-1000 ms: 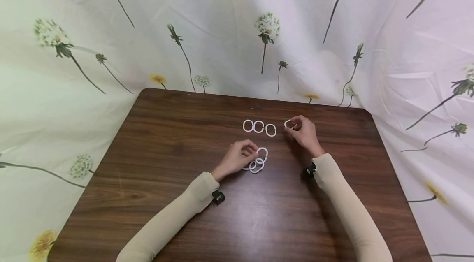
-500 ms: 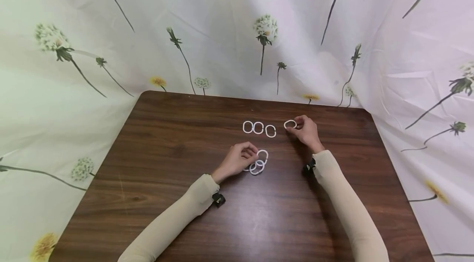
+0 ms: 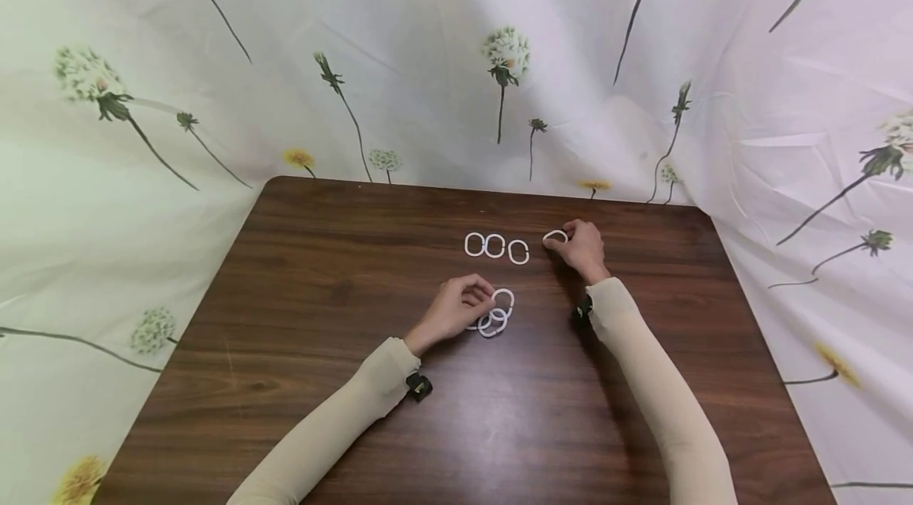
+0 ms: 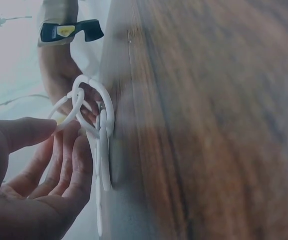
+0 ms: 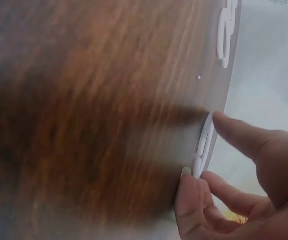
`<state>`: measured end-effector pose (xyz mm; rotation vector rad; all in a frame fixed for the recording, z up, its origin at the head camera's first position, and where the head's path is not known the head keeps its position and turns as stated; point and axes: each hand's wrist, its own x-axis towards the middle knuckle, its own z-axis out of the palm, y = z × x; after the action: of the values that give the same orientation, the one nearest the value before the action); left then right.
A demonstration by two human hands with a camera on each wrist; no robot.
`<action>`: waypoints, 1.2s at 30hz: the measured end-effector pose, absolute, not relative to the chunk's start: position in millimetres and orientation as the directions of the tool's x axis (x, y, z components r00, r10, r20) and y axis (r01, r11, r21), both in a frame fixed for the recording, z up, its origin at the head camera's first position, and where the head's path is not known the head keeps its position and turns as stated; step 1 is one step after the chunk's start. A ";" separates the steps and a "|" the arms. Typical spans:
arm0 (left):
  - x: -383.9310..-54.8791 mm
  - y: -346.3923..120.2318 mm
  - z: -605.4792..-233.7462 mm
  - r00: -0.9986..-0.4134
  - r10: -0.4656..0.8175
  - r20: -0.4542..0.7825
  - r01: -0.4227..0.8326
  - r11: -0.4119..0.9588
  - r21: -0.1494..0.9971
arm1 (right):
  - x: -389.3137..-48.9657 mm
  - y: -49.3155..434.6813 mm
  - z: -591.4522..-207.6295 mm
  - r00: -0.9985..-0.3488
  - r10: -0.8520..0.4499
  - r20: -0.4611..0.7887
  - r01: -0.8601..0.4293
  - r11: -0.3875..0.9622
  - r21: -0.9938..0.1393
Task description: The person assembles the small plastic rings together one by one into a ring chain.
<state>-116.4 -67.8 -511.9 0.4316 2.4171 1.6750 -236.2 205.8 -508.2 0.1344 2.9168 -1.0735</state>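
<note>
My left hand pinches a white oval plastic link between thumb and fingertips. It is hooked into another white link, part of a short chain on the table, which the left fingers partly cover in the head view. Farther right, my right hand holds a separate white link low at the tabletop, thumb at one end and fingers at the other. Left of it lie three loose links: a far-left link, a middle link beside it, and a nearer link slightly apart.
Everything lies on a dark brown wooden table. A white curtain printed with dandelions hangs behind the table and along its sides. Each wrist wears a black strap, such as the left one.
The link in my right hand has turned and now lies flatter, while that hand shifts slightly left. My left hand keeps its grip and stays nearly still.
</note>
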 end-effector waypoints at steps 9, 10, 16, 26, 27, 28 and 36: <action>-119.1 -67.1 -513.2 -0.936 0.341 0.081 0.195 0.312 0.930 | -234.1 205.0 -500.0 -0.989 0.093 -0.118 0.148 0.744 -0.652; -119.6 -67.0 -511.6 -0.938 0.339 0.066 0.178 0.312 0.933 | -233.9 205.3 -499.1 -0.989 0.087 -0.116 0.143 0.737 -0.660; -121.1 -66.8 -509.0 -0.937 0.349 0.018 0.143 0.336 0.931 | -234.1 208.1 -500.1 -0.995 -0.012 -0.097 0.058 0.734 -0.677; -119.7 -66.8 -510.3 -0.945 0.327 0.010 0.127 0.339 0.932 | -219.5 209.3 -506.3 -0.993 -0.115 -0.042 -0.054 0.717 -0.695; -119.9 -67.3 -510.3 -0.946 0.325 0.008 0.124 0.339 0.932 | -217.7 209.3 -506.4 -0.992 -0.116 -0.047 -0.049 0.705 -0.708; -120.2 -67.7 -510.3 -0.947 0.322 0.003 0.120 0.341 0.932 | -216.4 209.3 -506.8 -0.992 -0.118 -0.050 -0.046 0.691 -0.721; -119.9 -69.4 -510.9 -0.944 0.331 -0.015 0.107 0.347 0.932 | -204.4 210.0 -508.7 -0.986 -0.160 -0.040 -0.072 0.636 -0.768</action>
<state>-119.9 -69.4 -510.9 0.3969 2.4065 1.6418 -204.4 210.0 -508.7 -0.1948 2.7462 -1.2827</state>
